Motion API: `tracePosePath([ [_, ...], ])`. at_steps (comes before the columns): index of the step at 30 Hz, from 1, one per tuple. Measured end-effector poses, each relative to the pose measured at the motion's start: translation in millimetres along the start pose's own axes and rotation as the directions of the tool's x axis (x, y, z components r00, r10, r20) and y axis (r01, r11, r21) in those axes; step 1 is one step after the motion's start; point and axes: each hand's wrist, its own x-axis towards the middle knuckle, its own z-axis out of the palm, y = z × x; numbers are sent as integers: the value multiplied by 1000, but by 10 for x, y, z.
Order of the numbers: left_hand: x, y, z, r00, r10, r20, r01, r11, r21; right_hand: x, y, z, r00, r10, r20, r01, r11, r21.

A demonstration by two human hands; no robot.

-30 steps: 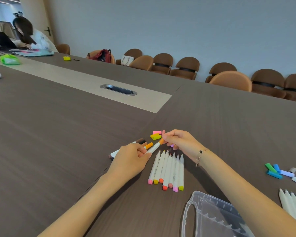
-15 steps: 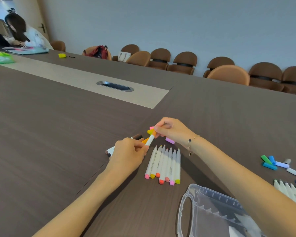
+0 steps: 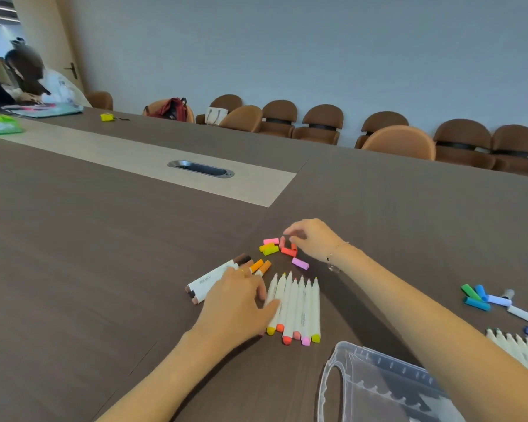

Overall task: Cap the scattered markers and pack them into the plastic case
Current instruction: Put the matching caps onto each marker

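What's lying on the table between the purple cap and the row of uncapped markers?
Nothing: in the head view, only bare table separates the purple cap from the tips of the uncapped markers.

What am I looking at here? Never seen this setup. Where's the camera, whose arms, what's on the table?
No robot: a person works bare-handed, filmed by a wide-angle camera on their head looking down. The left hand rests on a row of uncapped markers lying side by side on the table. The right hand reaches into a cluster of loose caps; whether it grips one is unclear. A few capped markers lie left of the row. The clear plastic case sits near the bottom edge, and more caps and markers lie far right.
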Motion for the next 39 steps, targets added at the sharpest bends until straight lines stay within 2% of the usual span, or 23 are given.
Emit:
tracePosePath([
  [3,-25,-3,-6,999,-15,45,13,999,47,229,-85,158,997,-59,55,63,996,-66],
  [5,-16,-30,1,995,-64,75,63,998,9,334,-90,239,994,-74,80,84,990,-117],
  [11,-3,-54,104,985,-129,113,146,976,-159,374,-6,299,1000,-12,-8,11,995,-94],
  [15,20,-33,157,991,-103,80,118,970,-213,158,-23,153,994,21,-109,1,981,192],
  [17,15,-25,151,994,-76,74,91,970,-227,4,-38,42,993,22,-116,15,950,312],
  [18,21,-32,141,996,-74,55,85,967,-238,-77,-39,-16,996,35,-86,2,917,399],
  [21,62,-91,93,993,-119,-26,106,953,-285,-321,-24,-152,995,17,97,-78,729,680],
  [24,81,-139,54,980,-189,-66,154,923,-351,-489,-38,-171,987,-54,150,-81,638,766],
  [26,76,-133,19,978,-198,-66,162,918,-362,-547,-80,-154,990,-53,132,-72,614,786],
  [35,72,-87,-41,979,-203,-17,184,914,-362,-574,-109,-78,998,58,-4,-37,684,729],
  [39,72,-70,-53,977,-210,-28,186,914,-361,-559,-70,-67,996,88,-5,-58,700,712],
])
